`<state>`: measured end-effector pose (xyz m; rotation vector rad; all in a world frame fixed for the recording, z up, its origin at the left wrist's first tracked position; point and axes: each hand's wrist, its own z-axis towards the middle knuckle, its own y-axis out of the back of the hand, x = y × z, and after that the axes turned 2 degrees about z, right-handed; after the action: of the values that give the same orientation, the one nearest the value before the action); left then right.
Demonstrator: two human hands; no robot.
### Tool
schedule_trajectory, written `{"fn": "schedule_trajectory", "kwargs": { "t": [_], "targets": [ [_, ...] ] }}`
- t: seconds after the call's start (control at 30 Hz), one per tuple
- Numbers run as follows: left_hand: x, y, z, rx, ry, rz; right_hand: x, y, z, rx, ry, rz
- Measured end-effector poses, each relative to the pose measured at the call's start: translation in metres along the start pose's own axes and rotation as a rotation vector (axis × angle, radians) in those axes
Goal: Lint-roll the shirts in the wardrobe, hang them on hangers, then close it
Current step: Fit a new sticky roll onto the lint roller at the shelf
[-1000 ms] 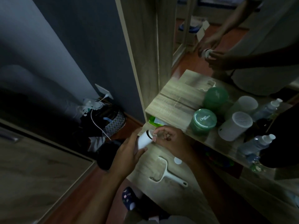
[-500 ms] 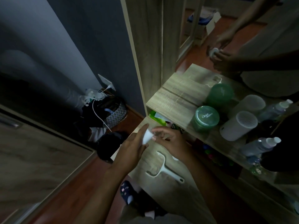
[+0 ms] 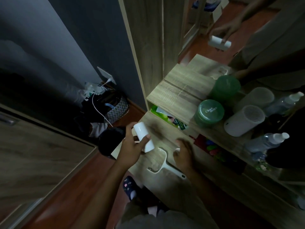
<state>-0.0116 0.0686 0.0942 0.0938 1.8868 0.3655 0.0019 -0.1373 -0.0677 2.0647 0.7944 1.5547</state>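
Wooden bench [image 3: 165,187] under both hands. Left hand [image 3: 132,148] wrapped around white lint roll [image 3: 144,136], tilted, held above bench. Right hand [image 3: 183,153] open, fingers spread, empty, hovering over white roller handle [image 3: 162,164] lying flat on bench, just right of left hand.

White roll [image 3: 144,136], green jar [image 3: 209,113]

The roll [image 3: 144,136] is looking like smooth, glossy white plastic or paper. The handle [image 3: 165,167] is showing matt white plastic. The shelf [image 3: 171,96] is showing pale matt wood grain. The jar [image 3: 209,113] is showing glossy green plastic.
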Motion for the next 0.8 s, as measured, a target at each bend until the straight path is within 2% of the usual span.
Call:
{"fn": "schedule_trajectory", "kwargs": {
  "t": [0.23, 0.47, 0.53, 0.63, 0.73, 0.8],
  "targets": [
    [0.003, -0.001, -0.001, -0.121, 0.35, -0.385, -0.026, -0.022, 0.005, 0.009, -0.033, -0.285],
    [0.01, 0.001, 0.0, -0.115, 0.49, -0.592, -0.04, -0.021, 0.019, 0.064, 0.005, -0.543],
    [0.01, 0.001, -0.001, -0.096, 0.537, -0.668, -0.037, -0.013, 0.019, 0.072, -0.016, -0.452],
    [0.01, -0.001, -0.004, -0.084, 0.592, -0.759, -0.009, 0.005, 0.013, 0.077, -0.002, -0.185],
    [0.012, -0.002, -0.004, -0.102, 0.605, -0.806, 0.037, 0.026, 0.007, 0.053, -0.05, 0.359],
    [0.013, -0.002, -0.003, -0.104, 0.606, -0.817, 0.068, 0.043, 0.003, 0.052, -0.05, 0.599]
  ]
}}
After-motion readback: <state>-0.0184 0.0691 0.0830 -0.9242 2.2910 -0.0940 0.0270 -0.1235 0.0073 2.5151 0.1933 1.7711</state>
